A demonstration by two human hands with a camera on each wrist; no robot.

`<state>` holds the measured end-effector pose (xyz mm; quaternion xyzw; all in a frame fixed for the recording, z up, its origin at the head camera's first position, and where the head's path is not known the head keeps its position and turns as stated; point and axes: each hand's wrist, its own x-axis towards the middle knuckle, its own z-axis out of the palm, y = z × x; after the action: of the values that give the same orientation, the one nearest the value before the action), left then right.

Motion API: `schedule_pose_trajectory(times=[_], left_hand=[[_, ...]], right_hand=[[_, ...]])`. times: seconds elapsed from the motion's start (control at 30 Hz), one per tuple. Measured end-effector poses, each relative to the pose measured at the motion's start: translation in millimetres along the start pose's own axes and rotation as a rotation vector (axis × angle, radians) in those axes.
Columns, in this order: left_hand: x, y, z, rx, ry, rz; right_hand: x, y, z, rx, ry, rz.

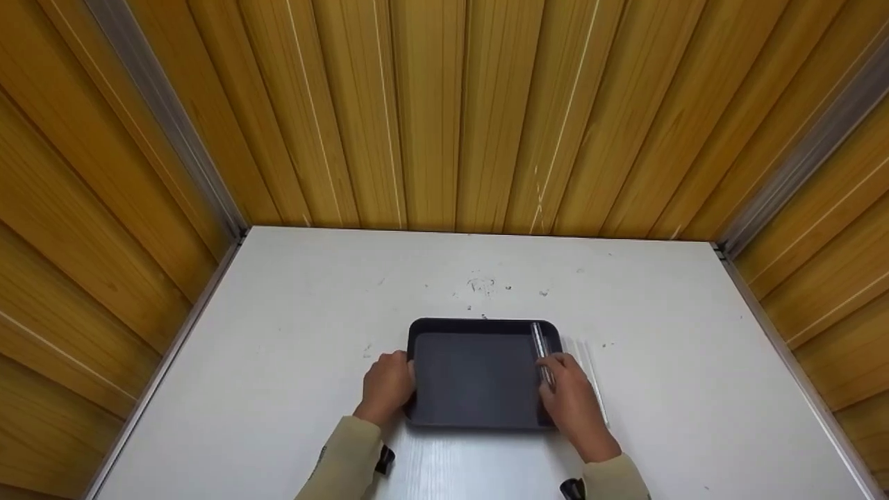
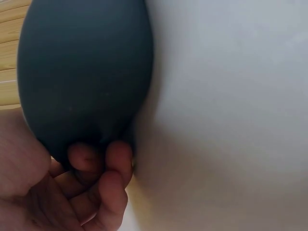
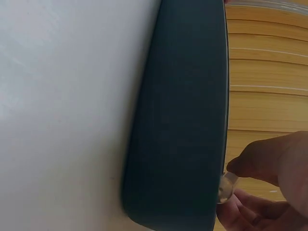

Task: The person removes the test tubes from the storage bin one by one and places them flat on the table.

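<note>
The right hand (image 1: 571,396) pinches one end of a clear glass rod (image 1: 540,349) between thumb and fingers, the rod lying along the right side of the dark tray (image 1: 479,410), seemingly on or just inside its rim. The left hand (image 1: 389,387) grips the tray's left edge, fingers curled under the rim. The tray sits flat on the white tabletop (image 1: 278,333), near its middle. More clear rods (image 1: 590,368) lie on the tabletop just right of the tray.
</note>
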<state>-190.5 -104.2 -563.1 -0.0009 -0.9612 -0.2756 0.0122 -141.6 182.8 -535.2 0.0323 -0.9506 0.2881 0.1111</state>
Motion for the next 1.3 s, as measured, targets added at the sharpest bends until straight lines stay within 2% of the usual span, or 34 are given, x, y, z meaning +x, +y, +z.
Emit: schedule_pose_trajectory(times=[0.5, 0.77, 1.07, 1.3], left_hand=[[-1.4, -1.1, -1.6, -0.022, 0.0, -0.003], [-2.5, 0.3, -1.9, 0.013, -0.015, -0.017], [-1.3, -0.5, -1.8, 0.01, -0.015, -0.021], [-1.5, -0.6, -1.5, 0.006, -0.004, -0.014]], right_hand=[[-2.7, 5.5, -8.4, -0.002, -0.011, 0.054], [-2.9, 9.0, -12.9, -0.011, -0.001, 0.058], [-1.3, 14.9, -13.5, -0.029, 0.029, 0.074], [-2.5, 20.9, -14.2, -0.053, 0.063, 0.049]])
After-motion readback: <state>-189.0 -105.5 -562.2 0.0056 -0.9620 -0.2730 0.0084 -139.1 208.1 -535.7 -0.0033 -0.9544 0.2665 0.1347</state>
